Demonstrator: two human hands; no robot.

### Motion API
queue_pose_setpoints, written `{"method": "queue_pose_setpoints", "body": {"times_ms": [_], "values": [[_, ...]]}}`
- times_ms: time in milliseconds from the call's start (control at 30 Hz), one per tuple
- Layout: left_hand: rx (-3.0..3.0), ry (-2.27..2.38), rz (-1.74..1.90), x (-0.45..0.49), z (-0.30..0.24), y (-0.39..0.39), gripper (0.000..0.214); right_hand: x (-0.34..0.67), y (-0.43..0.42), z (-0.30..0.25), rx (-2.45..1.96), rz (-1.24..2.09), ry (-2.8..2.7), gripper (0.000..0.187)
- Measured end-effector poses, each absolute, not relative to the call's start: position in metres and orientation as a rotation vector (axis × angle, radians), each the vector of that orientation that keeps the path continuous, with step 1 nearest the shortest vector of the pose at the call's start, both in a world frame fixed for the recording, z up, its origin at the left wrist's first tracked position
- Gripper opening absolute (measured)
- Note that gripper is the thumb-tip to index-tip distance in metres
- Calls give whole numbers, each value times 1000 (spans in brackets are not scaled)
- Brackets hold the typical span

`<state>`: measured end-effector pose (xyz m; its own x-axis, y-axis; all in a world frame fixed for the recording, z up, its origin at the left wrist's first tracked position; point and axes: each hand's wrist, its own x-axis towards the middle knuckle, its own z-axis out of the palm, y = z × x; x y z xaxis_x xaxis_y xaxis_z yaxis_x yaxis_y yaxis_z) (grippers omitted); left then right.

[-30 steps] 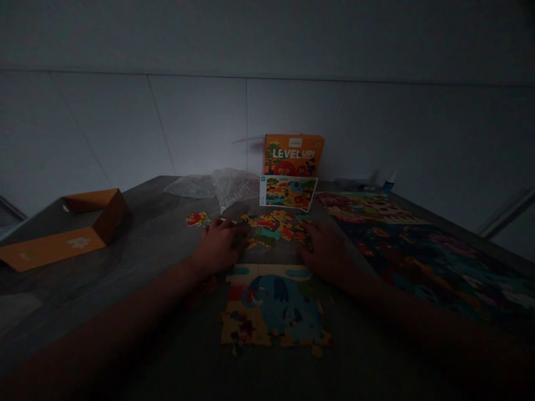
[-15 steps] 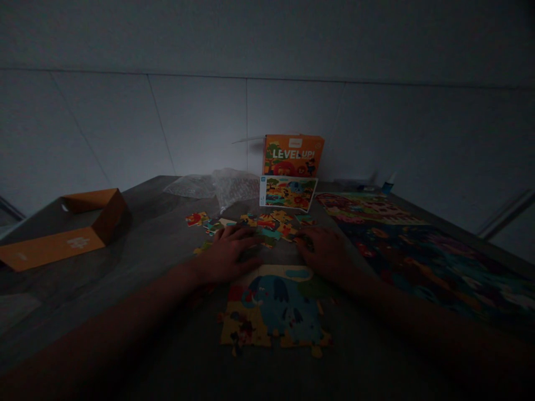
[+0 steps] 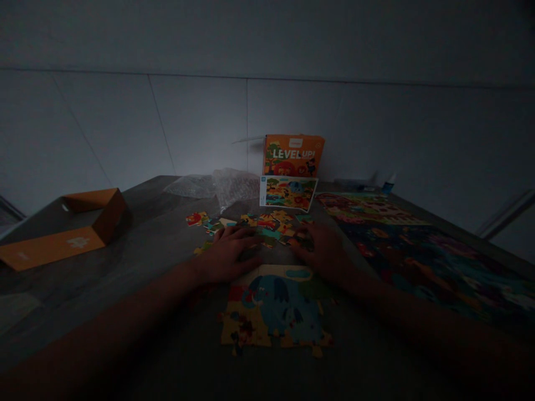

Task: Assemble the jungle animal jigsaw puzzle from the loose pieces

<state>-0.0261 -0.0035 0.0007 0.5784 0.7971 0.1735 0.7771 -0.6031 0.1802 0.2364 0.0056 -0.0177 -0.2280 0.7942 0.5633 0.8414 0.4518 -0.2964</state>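
Observation:
In dim light, a partly joined jigsaw puzzle with blue elephants lies on the grey table in front of me. Just beyond it is a pile of loose puzzle pieces. My left hand rests flat at the pile's near left side, fingers spread and holding nothing. At the right side of the pile is my right hand, its thumb and fingers apart around some dark pieces; no piece is clearly gripped. Both wrists flank the top edge of the joined part.
A white-edged picture card leans on an orange box marked LEVEL UP!. Bubble wrap lies left of them. An orange box lid stands far left. Other colourful puzzles cover the right side; a small bottle is behind.
My right hand has shifted slightly, its thumb moving left and away from the fingers. The left hand and the joined puzzle look the same.

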Motion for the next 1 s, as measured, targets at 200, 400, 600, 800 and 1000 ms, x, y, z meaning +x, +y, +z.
{"method": "queue_pose_setpoints", "body": {"times_ms": [200,400,600,800,1000], "values": [[2688,1210,522,-24,4,-9,73,233,-6,-9,-996,-53,-2094,36],[2731,1006,597,-21,9,-17,60,229,-16,-1,-728,-137,-2178,35],[2542,1356,989,-23,9,-7,40,235,-2,-13,-1132,-200,-2007,43],[2323,1677,1045,-26,10,0,42,240,7,-20,-1442,-146,-2182,48],[2319,1751,890,-25,10,1,42,240,5,-17,-1403,-77,-2349,38]]}}
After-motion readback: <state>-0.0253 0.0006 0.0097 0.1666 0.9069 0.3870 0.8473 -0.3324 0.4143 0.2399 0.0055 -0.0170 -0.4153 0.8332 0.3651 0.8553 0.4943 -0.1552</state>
